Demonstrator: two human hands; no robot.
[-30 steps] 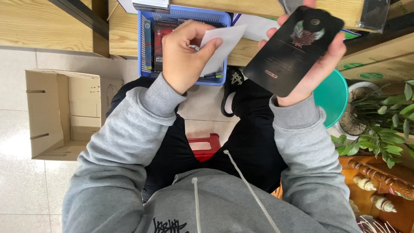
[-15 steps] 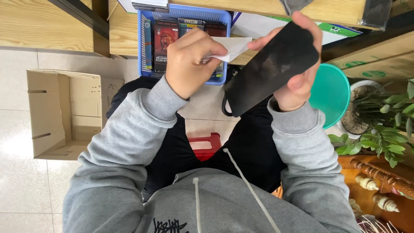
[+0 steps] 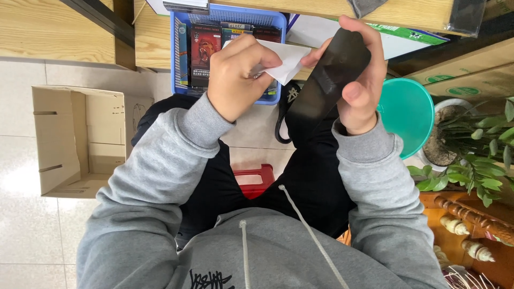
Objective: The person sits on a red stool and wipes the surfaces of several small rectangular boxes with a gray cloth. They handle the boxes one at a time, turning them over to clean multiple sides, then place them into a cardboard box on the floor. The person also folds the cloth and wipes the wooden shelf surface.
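My left hand [image 3: 238, 75] grips a folded white paper sheet [image 3: 286, 59] whose free corner points toward my right hand. My right hand [image 3: 358, 80] holds a flat black packet [image 3: 329, 85], tilted edge-on to the camera, with the thumb on its near side and the fingers wrapped over its top. The paper's tip nearly touches the packet's upper edge. Both grey sleeves reach up from the bottom of the view, over my lap in black trousers.
A blue plastic basket [image 3: 179, 59] with several printed packets stands behind my hands on a wooden shelf. An open cardboard box [image 3: 69, 139] sits on the tiled floor at left. A green round stool [image 3: 409, 112], a potted plant [image 3: 471, 155] and a small red stool [image 3: 254, 179] are nearby.
My right hand has turned the black packet from face-on to nearly edge-on. My left hand has brought the white paper closer to it.
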